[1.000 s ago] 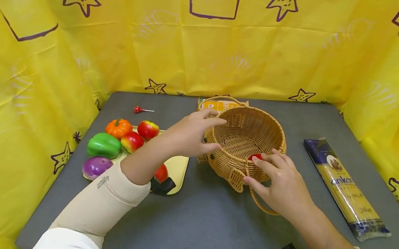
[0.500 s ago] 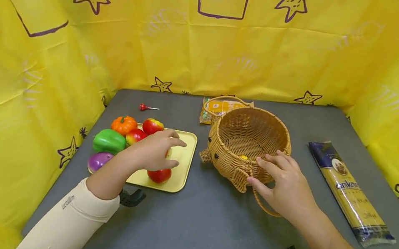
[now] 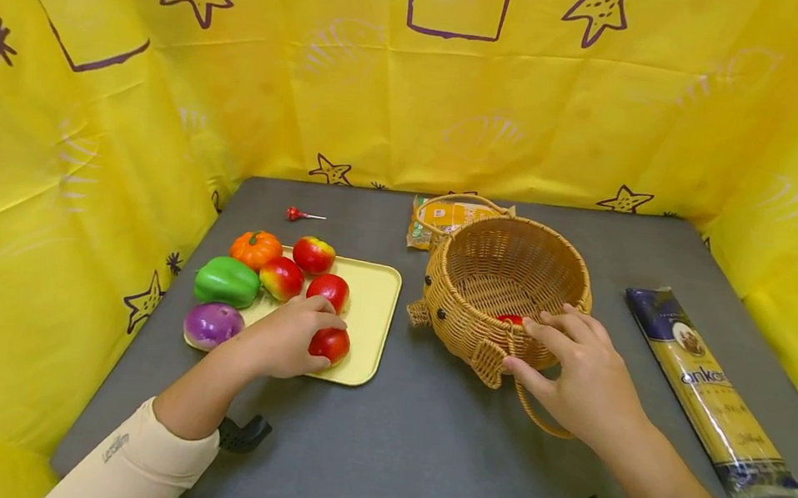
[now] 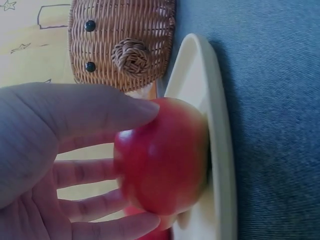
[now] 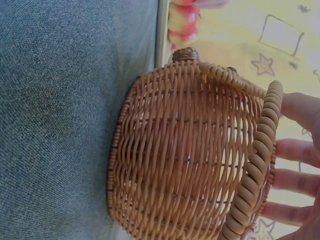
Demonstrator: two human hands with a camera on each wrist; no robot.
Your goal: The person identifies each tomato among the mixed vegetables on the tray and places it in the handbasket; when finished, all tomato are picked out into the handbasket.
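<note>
My left hand (image 3: 292, 338) has its thumb and fingers round a red apple (image 4: 162, 157) at the front right of the yellow tray (image 3: 381, 314). In the left wrist view the thumb lies along one side of the apple and the fingers spread along the other. With its fingers over the near rim and its thumb outside by the handle, my right hand (image 3: 583, 374) holds the wicker basket (image 3: 459, 312), which has an animal face. Part of a red thing (image 3: 509, 319) shows inside the basket; the rim and hand hide the rest.
On the tray are a pumpkin (image 3: 256, 249), a green pepper (image 3: 226, 282), a purple vegetable (image 3: 213, 325) and several red fruits (image 3: 313, 255). A lollipop (image 3: 303, 215) lies behind it. An orange packet (image 3: 441, 219) sits behind the basket, a pasta pack (image 3: 713, 391) to its right.
My left hand has moved from beside the basket's rim leftward and down to the apple on the tray. The right hand has stayed at the basket's rim.
</note>
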